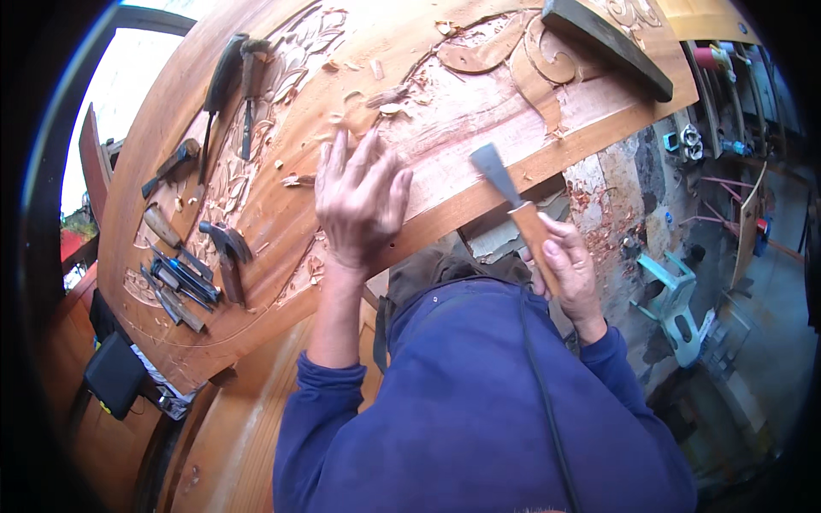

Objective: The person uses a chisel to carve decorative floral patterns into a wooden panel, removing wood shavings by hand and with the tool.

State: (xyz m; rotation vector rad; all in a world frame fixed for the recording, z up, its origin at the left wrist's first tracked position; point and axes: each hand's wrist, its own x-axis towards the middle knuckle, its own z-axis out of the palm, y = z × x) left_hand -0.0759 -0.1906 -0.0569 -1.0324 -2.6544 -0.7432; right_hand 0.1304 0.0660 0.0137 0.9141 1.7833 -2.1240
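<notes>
My right hand (569, 265) is wrapped round the wooden handle of a broad, flat-bladed chisel (532, 224). Its metal blade points up and to the left, beside the front edge of a large carved wooden panel (462, 205). Over that panel my left hand (359, 192) is open, fingers apart and holding nothing; whether it touches the wood I cannot tell. Curled wood shavings (392, 109) lie just beyond its fingertips. Relief scrollwork (547, 56) is cut into the panel farther right.
A long dark block (607, 47) rests on the panel at the far right. To the left lie a hammer (227, 256), several small carving chisels (184, 286) and a dark-handled tool (224, 77). A pale green stool (676, 299) stands on the floor at right, near scattered shavings.
</notes>
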